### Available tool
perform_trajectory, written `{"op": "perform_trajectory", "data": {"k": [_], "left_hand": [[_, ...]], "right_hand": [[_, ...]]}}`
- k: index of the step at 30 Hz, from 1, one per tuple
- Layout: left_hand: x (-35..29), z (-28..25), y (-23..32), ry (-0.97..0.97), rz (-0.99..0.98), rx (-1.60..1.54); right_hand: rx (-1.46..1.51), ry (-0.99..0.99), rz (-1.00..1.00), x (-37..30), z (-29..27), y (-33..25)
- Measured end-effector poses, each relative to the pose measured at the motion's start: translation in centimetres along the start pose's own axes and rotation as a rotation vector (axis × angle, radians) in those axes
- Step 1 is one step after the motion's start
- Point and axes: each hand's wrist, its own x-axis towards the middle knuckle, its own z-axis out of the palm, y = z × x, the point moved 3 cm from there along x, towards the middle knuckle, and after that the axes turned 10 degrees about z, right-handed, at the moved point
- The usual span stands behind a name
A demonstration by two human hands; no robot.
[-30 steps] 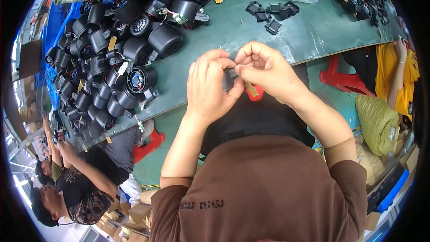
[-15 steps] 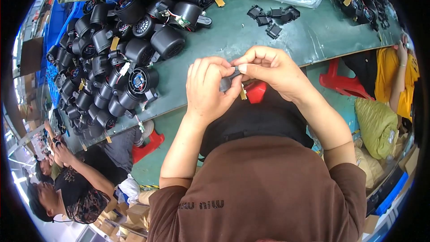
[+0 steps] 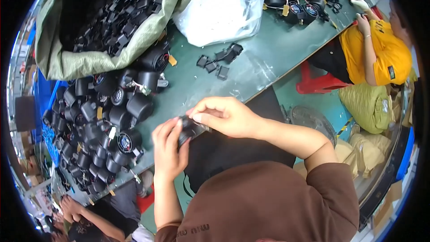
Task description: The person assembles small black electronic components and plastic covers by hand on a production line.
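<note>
The left hand (image 3: 170, 147) holds a small black part (image 3: 184, 131) between its thumb and its bent fingers. The right hand (image 3: 226, 117) comes to the same part from the right side; its thumb and forefinger are pinching it at the upper end, and the other fingers are curled. Both hands are close together, near the front edge of the green counter (image 3: 278, 40). The exact shape of the part is hard to tell, because the fingers cover much of it and the left hand is a little blurred.

To the left of the left hand, on the counter, there is a big pile of black round housings (image 3: 92, 132), some with wires and small boards showing. Ahead of this pile, farther from the left hand, stands a green woven sack (image 3: 103, 65), open at its mouth, with many small black pieces (image 3: 121, 22) inside. Straight ahead of the right hand lies a small group of loose black clips (image 3: 230, 55), and beyond them a white plastic bag (image 3: 219, 9). Far ahead and to the right of the right hand, there is another pile of black units (image 3: 293, 12). Near it, a co-worker in a yellow shirt (image 3: 376, 51) sits at the counter.
</note>
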Motion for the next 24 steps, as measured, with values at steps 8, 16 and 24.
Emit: {"op": "perform_trajectory", "data": {"k": [8,16,24], "left_hand": [[-5.8,-13.0,-8.1,0.489,-0.318,0.777],[-15.5,-23.7,-23.8,0.372,-0.532,0.912],[-14.4,-29.7,-29.4,0.328,-0.966,0.868]], "right_hand": [[-1.257,1.246,-0.782,-2.5,-17.4,-12.6],[-1.623,1.515,0.084,0.9,-25.6,-17.7],[-1.556,1.344,0.214,3.2,-25.7,-18.7]]}}
